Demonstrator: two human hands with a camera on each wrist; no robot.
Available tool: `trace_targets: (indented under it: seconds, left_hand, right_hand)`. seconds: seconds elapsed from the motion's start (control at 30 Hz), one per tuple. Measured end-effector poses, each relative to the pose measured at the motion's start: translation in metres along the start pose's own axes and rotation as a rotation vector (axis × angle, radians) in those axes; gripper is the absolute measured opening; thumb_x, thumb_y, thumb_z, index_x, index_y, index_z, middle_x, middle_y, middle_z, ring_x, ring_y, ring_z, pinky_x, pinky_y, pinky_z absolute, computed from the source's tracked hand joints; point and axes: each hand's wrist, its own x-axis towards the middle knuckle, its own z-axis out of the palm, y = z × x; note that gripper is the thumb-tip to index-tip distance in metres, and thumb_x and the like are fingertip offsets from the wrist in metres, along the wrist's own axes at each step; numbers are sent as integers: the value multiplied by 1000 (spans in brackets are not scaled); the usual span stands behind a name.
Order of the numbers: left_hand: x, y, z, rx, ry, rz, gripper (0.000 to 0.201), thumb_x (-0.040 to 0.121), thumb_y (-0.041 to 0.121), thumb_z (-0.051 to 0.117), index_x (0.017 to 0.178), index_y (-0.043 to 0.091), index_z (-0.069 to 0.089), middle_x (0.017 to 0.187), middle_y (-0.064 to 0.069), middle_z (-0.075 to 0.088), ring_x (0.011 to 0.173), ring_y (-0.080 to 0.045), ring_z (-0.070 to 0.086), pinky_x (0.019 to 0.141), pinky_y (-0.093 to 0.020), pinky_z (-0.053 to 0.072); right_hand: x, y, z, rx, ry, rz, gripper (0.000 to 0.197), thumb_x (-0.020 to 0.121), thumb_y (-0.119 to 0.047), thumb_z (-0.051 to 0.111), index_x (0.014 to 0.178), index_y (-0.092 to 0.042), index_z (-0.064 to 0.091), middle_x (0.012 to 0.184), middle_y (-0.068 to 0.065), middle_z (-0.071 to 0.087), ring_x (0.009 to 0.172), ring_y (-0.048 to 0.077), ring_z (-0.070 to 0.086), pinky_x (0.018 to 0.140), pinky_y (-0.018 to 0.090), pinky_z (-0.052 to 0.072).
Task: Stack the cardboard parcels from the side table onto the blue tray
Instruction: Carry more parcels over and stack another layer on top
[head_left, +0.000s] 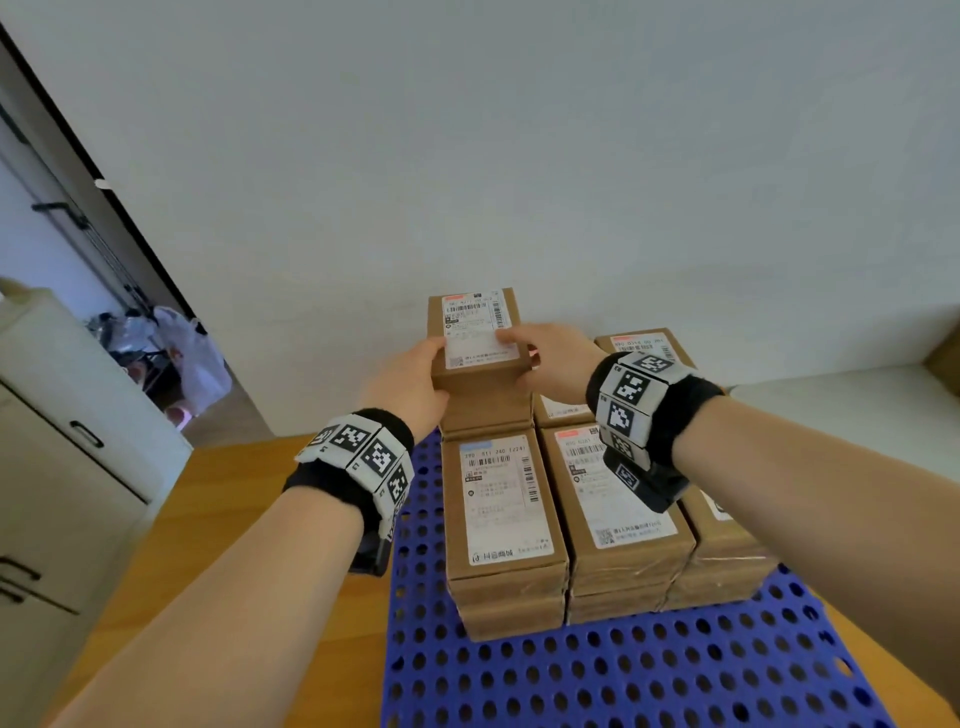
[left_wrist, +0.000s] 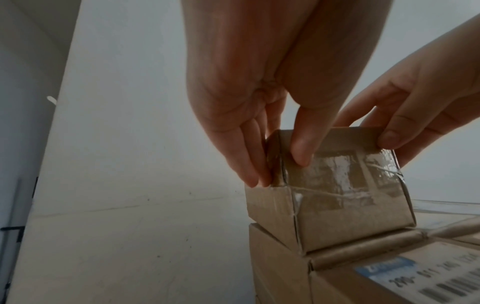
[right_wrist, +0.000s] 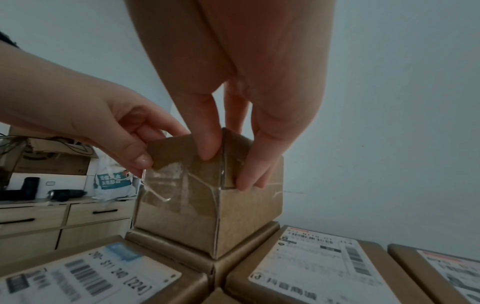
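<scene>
Parcel (head_left: 475, 332) in hand is on the far-left stack on the blue tray (head_left: 649, 670), one layer above its neighbours, bottom edge seated on the box below per both wrist views. Left hand (head_left: 410, 382) grips its near-left corner, thumb on the taped end face, fingers (left_wrist: 249, 160) down the left side; right hand (head_left: 550, 364) does the same at the near-right corner, thumb on the end face, fingers (right_wrist: 252, 164) down the right side. Both hands holding, neither spread wide. Step looks like final placement/squaring of this parcel, not transport. Next move, my read: nudge flush with the box under it, let go with both hands, lift clear without dragging it. Tape on the end face is wrinkled with a loose strand, could catch a finger on release. Around it: lower stacked parcels (head_left: 501, 519) in front and to the right, labels up, tight together, so little room to slide sideways. Wooden table (head_left: 249, 519) under the tray, white wall (head_left: 519, 156) close behind, cabinet (head_left: 62, 441) at left. Side table supply not identifiable from these views.
</scene>
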Motion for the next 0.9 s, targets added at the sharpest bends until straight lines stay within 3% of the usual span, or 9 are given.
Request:
trace_targets:
  seconds: [0.7, 0.9]
  left_hand:
    - [12, -1, 3, 81, -4, 57, 60, 90, 12, 58, 144, 19, 33, 138, -3, 50, 119, -22, 52, 92, -28, 42]
    - [17, -4, 6, 105, 1, 62, 58, 87, 12, 60, 140, 19, 38, 133, -3, 54, 115, -22, 55, 88, -29, 45]
  right_hand:
    - [3, 3, -4, -31, -1, 18, 61, 86, -8, 55, 143, -22, 36, 146, 6, 38, 127, 24, 44, 95, 27, 41]
    - [2, 2, -3, -43, 2, 19, 60, 87, -8, 54, 142, -22, 37, 145, 5, 40, 127, 23, 43, 100, 29, 39]
